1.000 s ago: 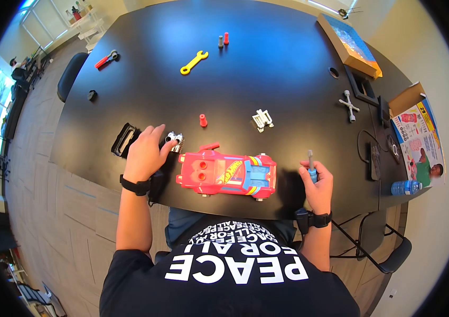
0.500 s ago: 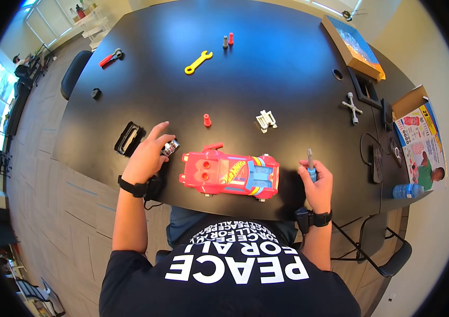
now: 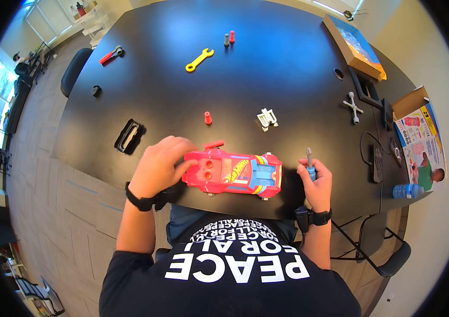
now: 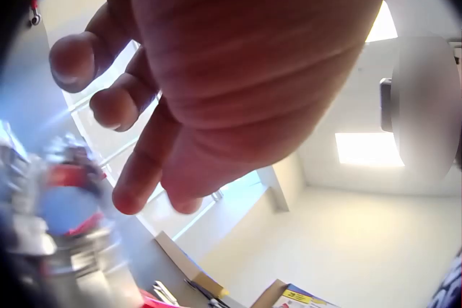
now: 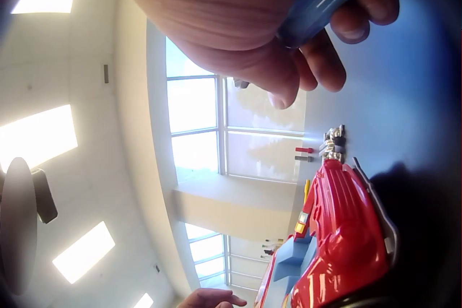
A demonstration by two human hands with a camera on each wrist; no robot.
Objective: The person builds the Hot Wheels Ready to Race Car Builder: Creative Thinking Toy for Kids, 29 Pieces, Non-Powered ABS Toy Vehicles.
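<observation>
In the head view, a red toy car [image 3: 230,174] with blue and yellow trim lies in front of the person. My left hand [image 3: 164,164] is at its left end, thumb overlapping the bodywork. The left wrist view shows that hand's fingers [image 4: 133,200] spread and bent, with nothing visible between them. A blurred silver piece with red and blue patches [image 4: 79,214] appears near them; the head view hides it behind the hand. My right hand [image 3: 317,182] grips a toy screwdriver [image 3: 310,161] by its blue handle [image 5: 325,1], grey shaft pointing away from the person.
Beyond the car are a red peg [image 3: 207,118] and white jack-like piece [image 3: 267,119]. A black tray-like part [image 3: 128,136] lies left. Farther off are a yellow wrench [image 3: 199,60], red-handled ratchet [image 3: 111,55] and grey cross wrench [image 3: 353,108]. A water bottle [image 3: 407,191] stands right.
My left hand has moved right from the chrome piece to the car's left end. The chrome piece has gone out of sight in the head view. My right hand keeps holding the screwdriver.
</observation>
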